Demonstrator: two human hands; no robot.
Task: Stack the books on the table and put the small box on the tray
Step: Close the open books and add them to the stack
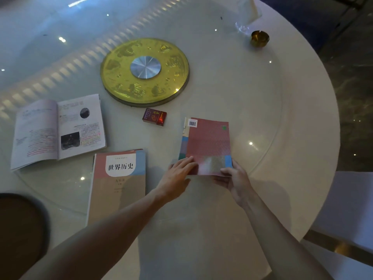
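Observation:
A red-covered book (207,142) lies back cover up at the right of the round table. My left hand (177,178) presses its near left corner, and my right hand (236,180) grips its near right edge. A closed book with a pink and tan cover (119,182) lies to the left of my hands. Further left, an open book (58,130) shows its pages. A small red box (154,117) sits between the books and the gold disc. A dark round tray (22,229) is at the lower left edge.
A gold disc with a silver centre (145,71) sits mid-table on the glass turntable (262,118). A brass ashtray (260,38) and clear plastic wrap (242,27) are at the far right. A white chair (347,209) stands at the right.

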